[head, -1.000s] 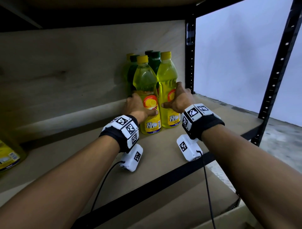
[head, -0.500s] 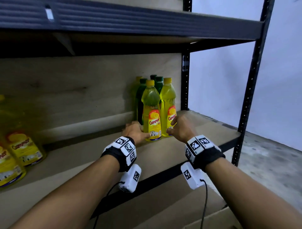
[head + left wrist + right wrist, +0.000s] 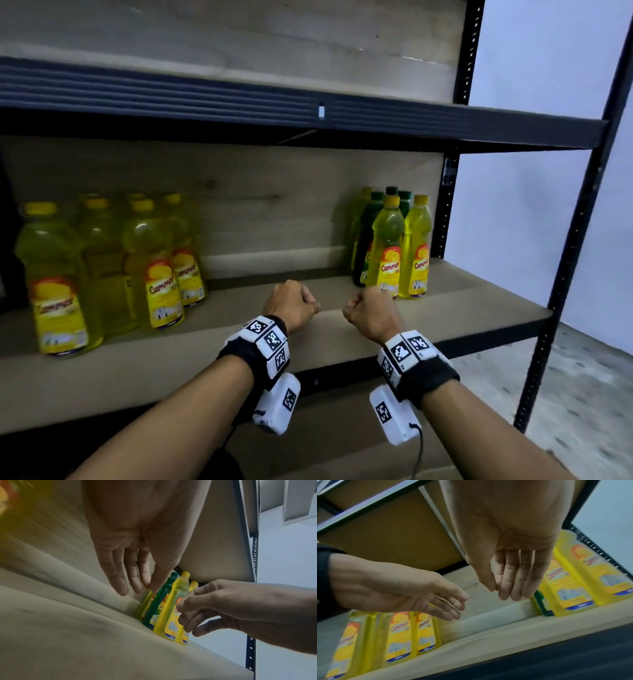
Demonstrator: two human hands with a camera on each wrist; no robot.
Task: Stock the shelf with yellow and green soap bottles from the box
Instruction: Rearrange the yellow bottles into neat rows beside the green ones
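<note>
On the shelf board, a cluster of yellow and green soap bottles stands at the right end. Two yellow bottles are in front and green bottles behind them. A second group of yellow bottles stands at the left. My left hand and right hand hover side by side over the middle of the shelf, short of the right cluster. Both hold nothing. The wrist views show the left hand's fingers and the right hand's fingers relaxed and apart from the bottles.
A dark metal shelf beam runs overhead, and black uprights stand at the right. A wooden back panel closes the shelf behind. Bare board lies between the two bottle groups. A brown cardboard-like surface shows below the shelf.
Both hands have let go of the two front yellow bottles and drawn back toward the shelf's front edge. The head view has pulled back, so the left bottle group now shows.
</note>
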